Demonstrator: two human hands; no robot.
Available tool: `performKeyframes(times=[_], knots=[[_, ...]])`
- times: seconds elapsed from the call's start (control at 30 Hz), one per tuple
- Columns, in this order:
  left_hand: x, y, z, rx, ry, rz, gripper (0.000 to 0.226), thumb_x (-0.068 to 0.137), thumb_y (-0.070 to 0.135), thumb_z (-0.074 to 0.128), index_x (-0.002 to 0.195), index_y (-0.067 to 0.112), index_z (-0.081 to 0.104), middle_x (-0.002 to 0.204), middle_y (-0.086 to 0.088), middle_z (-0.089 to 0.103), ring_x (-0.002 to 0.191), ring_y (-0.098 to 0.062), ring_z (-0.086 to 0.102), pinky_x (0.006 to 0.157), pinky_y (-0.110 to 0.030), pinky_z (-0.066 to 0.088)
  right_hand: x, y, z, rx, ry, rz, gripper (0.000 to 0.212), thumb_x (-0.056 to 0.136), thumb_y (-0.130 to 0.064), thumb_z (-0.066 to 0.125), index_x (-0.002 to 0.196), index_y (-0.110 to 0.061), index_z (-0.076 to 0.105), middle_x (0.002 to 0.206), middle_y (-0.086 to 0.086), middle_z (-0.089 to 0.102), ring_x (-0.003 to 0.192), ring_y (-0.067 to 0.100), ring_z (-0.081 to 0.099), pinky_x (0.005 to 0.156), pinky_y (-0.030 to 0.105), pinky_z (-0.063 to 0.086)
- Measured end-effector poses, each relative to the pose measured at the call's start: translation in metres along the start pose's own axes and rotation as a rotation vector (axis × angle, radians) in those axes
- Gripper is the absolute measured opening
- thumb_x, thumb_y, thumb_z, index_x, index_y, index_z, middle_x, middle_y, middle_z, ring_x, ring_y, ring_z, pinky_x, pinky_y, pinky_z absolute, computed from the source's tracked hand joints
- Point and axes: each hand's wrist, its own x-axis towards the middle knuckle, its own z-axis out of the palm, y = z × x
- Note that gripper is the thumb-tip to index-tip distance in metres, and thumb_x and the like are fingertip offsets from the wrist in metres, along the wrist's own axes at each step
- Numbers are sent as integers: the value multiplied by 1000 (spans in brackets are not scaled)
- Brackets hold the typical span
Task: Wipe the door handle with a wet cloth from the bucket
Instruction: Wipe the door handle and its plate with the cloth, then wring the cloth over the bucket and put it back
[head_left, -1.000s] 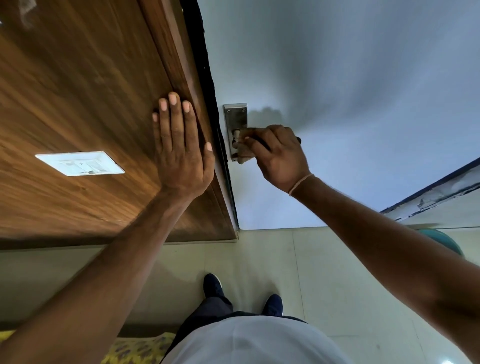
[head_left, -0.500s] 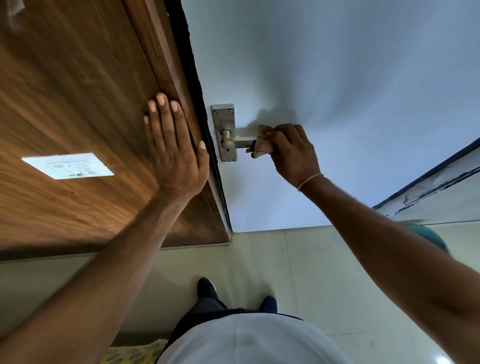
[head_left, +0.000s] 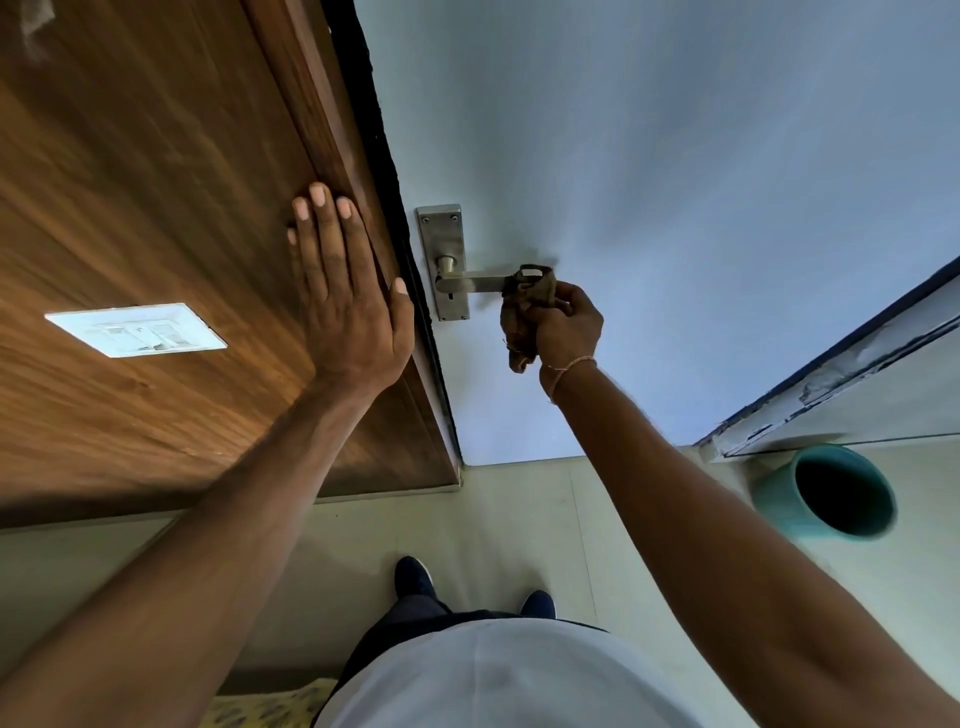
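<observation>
Gripping a bunched brown cloth (head_left: 527, 306) in the curled right hand (head_left: 566, 325), pressing it against the outer end of the metal door handle (head_left: 475, 283) on the pale door (head_left: 649, 156). Resting the left hand (head_left: 348, 291) flat, fingers straight, on the wooden frame (head_left: 156, 208). Standing near a teal bucket (head_left: 826, 493) on the floor, lower right.

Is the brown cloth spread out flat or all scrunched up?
Scrunched up. The cloth is bunched in the right hand, its top wrapped over the tip of the door handle, a loose end dangling below.
</observation>
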Motion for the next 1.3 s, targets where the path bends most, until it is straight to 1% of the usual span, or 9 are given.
performKeyframes(times=[0.2, 0.3, 0.4, 0.6, 0.73, 0.8, 0.93, 1.17, 1.3], knots=[[-2, 7, -3, 3, -29, -24, 75, 106, 27, 50, 163, -10, 20, 171, -34, 22, 161, -49, 18, 133, -60, 18, -2, -5, -15, -144, 58, -102, 30, 82, 5, 67, 102, -16, 74, 93, 14, 78, 75, 41, 76, 53, 37, 59], [-5, 16, -5, -10, -43, -55, 75, 106, 27, 50, 162, -12, 19, 171, -35, 19, 162, -50, 16, 134, -58, 17, -4, -14, -28, -35, -46, -75, 26, 90, 9, 65, 109, -7, 69, 83, 14, 74, 59, 30, 70, 51, 38, 55], [-8, 24, -6, -33, -70, -86, 77, 106, 27, 52, 163, -12, 17, 172, -36, 16, 163, -48, 14, 134, -57, 17, -1, -19, -35, 169, -189, 45, 26, 93, 5, 62, 118, 7, 67, 86, 16, 68, 72, 28, 66, 70, 41, 55], [-25, 39, -18, -103, -159, -96, 75, 107, 26, 53, 166, -6, 17, 174, -31, 12, 165, -40, 11, 134, -55, 17, -16, -30, -33, 524, -411, 367, 40, 102, -36, 57, 127, -7, 70, 126, 14, 70, 103, 30, 69, 103, 42, 53], [-34, 54, -22, -314, -269, -31, 60, 108, 32, 48, 161, 4, 39, 170, -18, 35, 158, -30, 33, 129, -44, 30, -24, -36, -35, 573, -537, 373, 79, 96, -62, 64, 148, -3, 58, 149, 15, 59, 128, 30, 57, 123, 43, 37], [-32, 63, -22, -463, -382, -68, 54, 110, 37, 42, 156, 11, 47, 160, -10, 50, 148, -22, 45, 120, -44, 44, -27, -36, -35, 529, -551, 305, 70, 101, -53, 61, 151, -4, 55, 146, 18, 58, 129, 32, 56, 120, 46, 39], [-18, 79, -14, -743, -586, -203, 46, 111, 44, 34, 145, 23, 58, 138, 3, 65, 131, -12, 56, 106, -44, 54, -31, -31, -39, 515, -489, 194, 30, 104, -32, 62, 127, -14, 74, 143, 18, 59, 130, 36, 56, 123, 55, 38], [13, 115, 13, -1164, -833, -586, 35, 98, 47, 46, 117, 25, 65, 123, -6, 72, 108, -23, 70, 85, -33, 53, -44, -35, -65, 540, -217, 128, 33, 104, -16, 49, 130, -8, 68, 124, 13, 73, 113, 33, 68, 99, 45, 54], [24, 143, 21, -1203, -1127, -558, 27, 110, 41, 52, 111, 20, 67, 112, -7, 77, 99, -25, 75, 93, -48, 60, -53, -34, -86, 462, -10, 64, 41, 104, -26, 44, 127, -8, 70, 121, 18, 76, 111, 38, 72, 91, 44, 52]])
